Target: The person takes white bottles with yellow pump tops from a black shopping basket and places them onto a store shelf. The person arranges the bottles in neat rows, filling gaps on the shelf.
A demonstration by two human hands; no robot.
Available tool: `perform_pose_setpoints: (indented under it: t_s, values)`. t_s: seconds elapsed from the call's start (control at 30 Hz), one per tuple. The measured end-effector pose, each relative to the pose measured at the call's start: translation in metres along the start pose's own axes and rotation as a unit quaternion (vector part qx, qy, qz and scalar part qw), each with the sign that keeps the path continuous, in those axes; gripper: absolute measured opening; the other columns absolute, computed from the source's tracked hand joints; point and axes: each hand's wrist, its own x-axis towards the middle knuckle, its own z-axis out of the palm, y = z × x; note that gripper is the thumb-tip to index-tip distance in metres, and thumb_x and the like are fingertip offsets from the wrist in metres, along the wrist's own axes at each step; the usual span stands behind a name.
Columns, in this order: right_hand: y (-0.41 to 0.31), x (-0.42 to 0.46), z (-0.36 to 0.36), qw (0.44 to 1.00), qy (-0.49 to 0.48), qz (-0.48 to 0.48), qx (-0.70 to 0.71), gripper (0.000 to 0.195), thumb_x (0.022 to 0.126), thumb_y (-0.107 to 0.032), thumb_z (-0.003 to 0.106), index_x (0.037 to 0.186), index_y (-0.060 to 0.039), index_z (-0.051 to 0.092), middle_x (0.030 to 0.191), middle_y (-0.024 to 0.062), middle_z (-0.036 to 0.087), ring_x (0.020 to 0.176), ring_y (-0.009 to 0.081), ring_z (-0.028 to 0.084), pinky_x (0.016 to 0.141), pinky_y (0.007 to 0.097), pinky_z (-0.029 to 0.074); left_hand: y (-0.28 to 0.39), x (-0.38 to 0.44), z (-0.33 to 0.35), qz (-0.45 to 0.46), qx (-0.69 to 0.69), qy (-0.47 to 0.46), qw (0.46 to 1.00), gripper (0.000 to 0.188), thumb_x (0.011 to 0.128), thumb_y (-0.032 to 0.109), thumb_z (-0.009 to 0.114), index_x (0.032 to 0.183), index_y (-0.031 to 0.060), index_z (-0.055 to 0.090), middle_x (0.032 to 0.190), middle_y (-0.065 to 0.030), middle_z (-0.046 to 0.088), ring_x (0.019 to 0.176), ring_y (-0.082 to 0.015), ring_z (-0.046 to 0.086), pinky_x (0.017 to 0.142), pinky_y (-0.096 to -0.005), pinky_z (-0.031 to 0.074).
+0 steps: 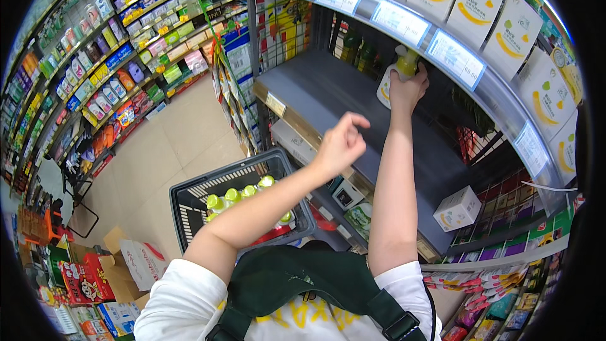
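Note:
My right hand grips a white plastic bottle with a yellow-green cap at the far side of a grey metal shelf. Its fingers wrap round the upper part; the bottle's far side is hidden. My left hand hovers over the front of the same shelf, fingers curled loosely, holding nothing. Below my left forearm a dark plastic shopping basket holds several bottles with yellow-green caps, partly covered by the arm. A small white carton sits at the right end of the shelf.
An upper shelf edge with price tags overhangs my right hand and carries a row of white cartons. Green bottles show behind the shelf's wire back. An open cardboard box lies at the lower left, and stocked shelves line the aisle.

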Motion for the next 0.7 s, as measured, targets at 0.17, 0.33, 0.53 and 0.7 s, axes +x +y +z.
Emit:
perform_pose_setpoints:
  t_s: [0.17,0.33,0.53,0.7]
  values:
    - [0.006,0.01,0.017,0.997,-0.057,0.022,-0.042,0.075,0.056,-0.023,0.077,0.118,-0.0025,0.04,0.11,0.0219,0.05,0.103,0.0368,0.048,0.089,0.0407,0.038,0.011,-0.035,-0.009,-0.03,0.016,-0.083,0.996,0.034,0.071,-0.001,0.053,0.103,0.0076,0.047,0.047,0.0,0.036,0.043,-0.0085,0.04,0.05,-0.0224,0.039]
    - [0.025,0.023,0.015,0.992,-0.078,0.03,-0.094,0.077,0.051,-0.024,0.08,0.115,-0.005,0.042,0.106,0.0182,0.056,0.1,0.0345,0.053,0.086,0.0382,0.042,0.021,-0.036,-0.028,-0.081,0.058,-0.074,0.992,0.037,0.071,-0.002,0.051,0.106,0.0083,0.046,0.046,-0.0001,0.041,0.045,-0.0049,0.043,0.054,-0.0212,0.04]
    - [0.02,0.018,0.009,0.992,-0.119,-0.016,-0.04,0.081,0.05,-0.019,0.079,0.117,-0.0086,0.035,0.101,0.0181,0.057,0.097,0.0365,0.053,0.082,0.0397,0.043,0.007,-0.009,-0.027,-0.073,0.157,-0.037,0.984,0.045,0.072,0.002,0.048,0.115,0.0096,0.037,0.052,-0.0047,0.05,0.051,-0.0189,0.054,0.054,-0.0301,0.044]
    - [-0.024,-0.005,-0.006,0.976,-0.198,-0.05,-0.078,0.085,0.05,-0.013,0.078,0.12,-0.002,0.032,0.099,0.0213,0.057,0.092,0.0397,0.055,0.079,0.0421,0.045,-0.031,0.058,0.006,0.019,0.2,0.036,0.979,0.068,0.07,0.009,0.062,0.126,0.0002,0.024,0.106,-0.0201,0.053,0.1,-0.0354,0.05,0.085,-0.0355,0.041]
